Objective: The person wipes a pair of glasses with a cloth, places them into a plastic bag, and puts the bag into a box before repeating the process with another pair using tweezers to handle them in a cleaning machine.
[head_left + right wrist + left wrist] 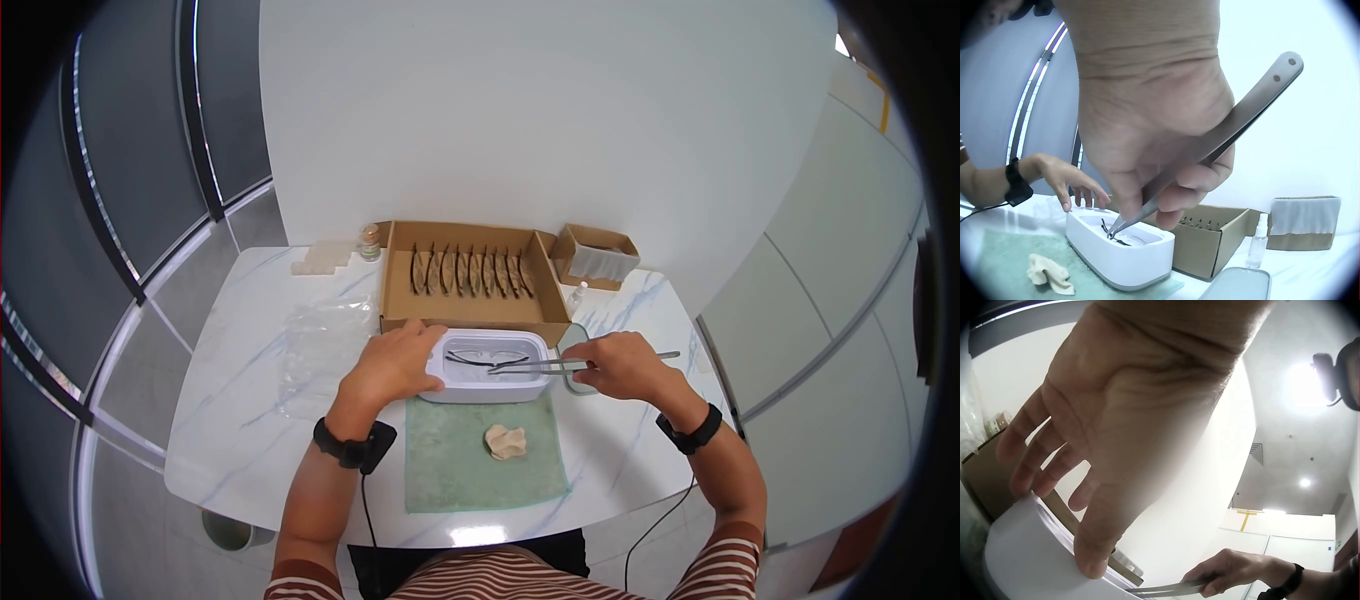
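Observation:
A white ultrasonic cleaner (480,395) stands on the table with its basin uncovered and a pair of glasses (462,360) with dark temples inside. My left hand (397,362) spans the cleaner's left end, thumb at the front rim and fairly straight fingers toward the back. In my right hand (625,365), metal tweezers (1254,103) are gripped between thumb and fingers. They slant down into the basin, their tips right at the dark part of the glasses in the right wrist view.
Behind the cleaner, a cardboard box (470,310) holds a row of dark-templed glasses. A smaller carton (600,270), a spray bottle (1259,244) and a grey lid-like tray (1238,287) lie right. A crumpled beige cloth (506,442) rests on the green mat (450,480); plastic bags (320,350) lie left.

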`<state>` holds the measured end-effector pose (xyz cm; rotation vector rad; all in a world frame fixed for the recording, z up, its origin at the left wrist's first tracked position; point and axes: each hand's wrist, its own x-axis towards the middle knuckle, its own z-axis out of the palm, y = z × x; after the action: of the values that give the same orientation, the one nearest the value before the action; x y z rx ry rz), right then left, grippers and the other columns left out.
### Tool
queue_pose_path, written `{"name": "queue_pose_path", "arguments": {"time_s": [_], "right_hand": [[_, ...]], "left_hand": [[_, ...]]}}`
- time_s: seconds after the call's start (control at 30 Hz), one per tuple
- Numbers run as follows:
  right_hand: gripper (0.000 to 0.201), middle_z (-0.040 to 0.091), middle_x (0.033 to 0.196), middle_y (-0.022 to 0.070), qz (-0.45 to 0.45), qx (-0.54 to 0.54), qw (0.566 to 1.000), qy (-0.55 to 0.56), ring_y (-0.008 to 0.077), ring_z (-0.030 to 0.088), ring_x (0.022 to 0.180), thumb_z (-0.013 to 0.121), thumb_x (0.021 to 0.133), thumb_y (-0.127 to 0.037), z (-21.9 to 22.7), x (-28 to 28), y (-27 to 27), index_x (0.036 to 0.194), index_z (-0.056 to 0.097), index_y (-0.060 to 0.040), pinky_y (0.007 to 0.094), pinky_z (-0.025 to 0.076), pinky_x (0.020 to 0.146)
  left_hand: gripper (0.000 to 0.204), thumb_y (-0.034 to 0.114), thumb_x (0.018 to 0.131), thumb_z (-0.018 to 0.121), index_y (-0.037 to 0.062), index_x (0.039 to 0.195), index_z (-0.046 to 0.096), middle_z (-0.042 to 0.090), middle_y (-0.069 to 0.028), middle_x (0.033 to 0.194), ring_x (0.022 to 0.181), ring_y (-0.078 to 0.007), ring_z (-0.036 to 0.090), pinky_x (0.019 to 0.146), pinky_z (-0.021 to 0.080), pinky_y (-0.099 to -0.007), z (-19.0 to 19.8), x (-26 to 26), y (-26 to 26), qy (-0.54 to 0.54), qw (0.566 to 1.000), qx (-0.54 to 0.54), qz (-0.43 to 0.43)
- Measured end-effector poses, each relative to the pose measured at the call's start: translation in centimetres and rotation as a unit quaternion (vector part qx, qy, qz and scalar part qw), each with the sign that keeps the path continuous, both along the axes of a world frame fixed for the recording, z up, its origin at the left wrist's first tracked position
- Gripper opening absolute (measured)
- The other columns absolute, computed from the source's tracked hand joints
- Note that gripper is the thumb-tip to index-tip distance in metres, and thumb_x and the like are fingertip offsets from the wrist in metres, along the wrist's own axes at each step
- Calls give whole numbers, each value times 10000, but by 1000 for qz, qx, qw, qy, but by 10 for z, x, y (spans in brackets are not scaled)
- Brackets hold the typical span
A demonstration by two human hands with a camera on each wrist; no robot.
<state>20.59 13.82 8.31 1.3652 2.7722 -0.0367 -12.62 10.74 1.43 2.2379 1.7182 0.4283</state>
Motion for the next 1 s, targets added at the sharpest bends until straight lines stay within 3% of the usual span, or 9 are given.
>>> {"name": "queue_pose_path", "arguments": {"time_s": [0.37,0.67,1.0], "right_hand": [[325,717,787,138,-23,9,999,27,339,697,774,745,863,-207,7,-6,2,1184,730,-158,441,535,676],[345,728,838,115,19,85,995,42,322,707,806,753,857,-224,-15,-6,14,1196,720,-171,440,538,680],[317,727,831,114,-1,-10,999,-53,322,704,819,747,855,-212,10,-14,-3,1170,747,-182,433,544,713]], "left_hand": [[780,286,727,874,115,1414,545,590,-108,1299,1226,-308,591,999,505,-420,-2,0,0,1,1000,-2,0],[769,288,736,870,113,1412,548,589,-115,1307,1223,-312,592,999,505,-413,-3,0,1,-4,1000,0,-3],[771,303,739,868,112,1414,548,585,-113,1315,1223,-316,591,995,505,-423,-2,1,1,-2,1000,-4,-3]]}}
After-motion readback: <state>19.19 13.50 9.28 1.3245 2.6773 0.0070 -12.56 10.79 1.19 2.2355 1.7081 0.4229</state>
